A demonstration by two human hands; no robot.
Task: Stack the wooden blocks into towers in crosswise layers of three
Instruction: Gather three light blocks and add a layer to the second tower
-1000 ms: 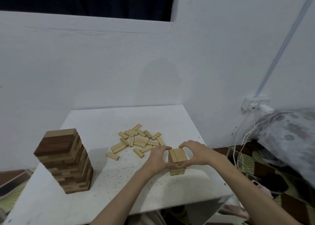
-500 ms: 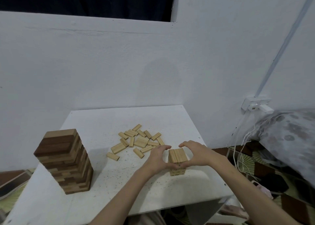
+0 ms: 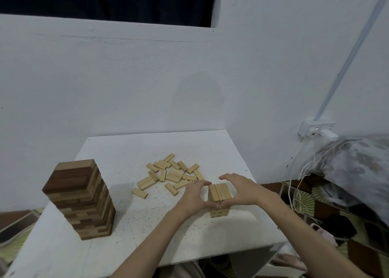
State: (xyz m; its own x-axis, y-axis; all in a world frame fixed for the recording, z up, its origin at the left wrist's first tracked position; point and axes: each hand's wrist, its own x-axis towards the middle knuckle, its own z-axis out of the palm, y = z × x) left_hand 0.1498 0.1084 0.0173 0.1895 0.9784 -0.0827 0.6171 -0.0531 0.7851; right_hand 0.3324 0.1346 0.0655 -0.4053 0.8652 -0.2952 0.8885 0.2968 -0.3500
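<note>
I am cupping the small tower (image 3: 219, 195) of pale blocks near the front right of the white table (image 3: 130, 151), with my left hand (image 3: 194, 194) and my right hand (image 3: 240, 190) curled around its two sides and squeezing them lightly to align it. The blocks are looking light, stiff and smooth, so I think they are slipping easily; pressing the flat sides is safest. The top layer is pointing its long axis away from me. The loose blocks (image 3: 170, 173) are lying scattered behind, pointing many ways.
</note>
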